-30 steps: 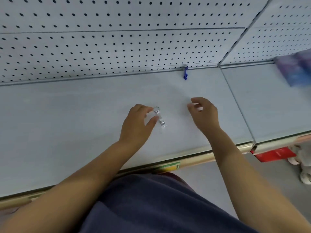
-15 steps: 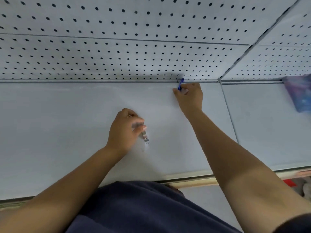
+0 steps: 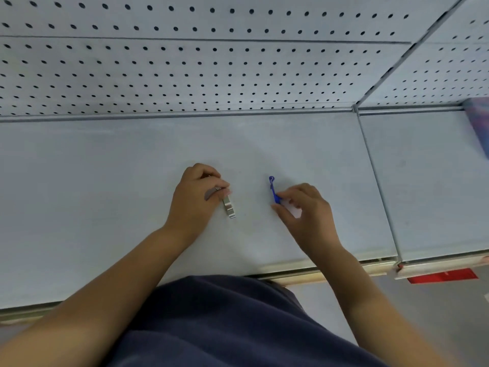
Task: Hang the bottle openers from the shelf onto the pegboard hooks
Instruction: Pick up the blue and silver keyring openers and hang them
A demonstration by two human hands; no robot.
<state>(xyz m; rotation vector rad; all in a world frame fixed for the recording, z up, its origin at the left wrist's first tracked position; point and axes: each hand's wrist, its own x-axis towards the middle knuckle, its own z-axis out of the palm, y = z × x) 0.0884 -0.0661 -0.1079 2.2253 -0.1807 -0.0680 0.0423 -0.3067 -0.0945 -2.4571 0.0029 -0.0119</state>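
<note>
My left hand [image 3: 197, 198] pinches a silver bottle opener [image 3: 229, 206] over the middle of the pale shelf [image 3: 92, 194]; the opener's flat end sticks out below my fingers. My right hand [image 3: 304, 210] grips a blue bottle opener [image 3: 274, 190] by its lower end, its ring end pointing up toward the pegboard [image 3: 185, 70]. Both hands hover side by side, a short gap between them. No hooks show on the pegboard in this view.
A metal divider [image 3: 375, 181] separates this shelf from the neighbouring one on the right. A purple-blue package [image 3: 479, 123] lies at the far right edge. A red label [image 3: 442, 276] sits below the shelf's front lip. My dark shirt fills the bottom.
My right hand took the blue opener from the back of the shelf and drew it toward me. My left hand stayed mid-shelf holding the silver opener.
</note>
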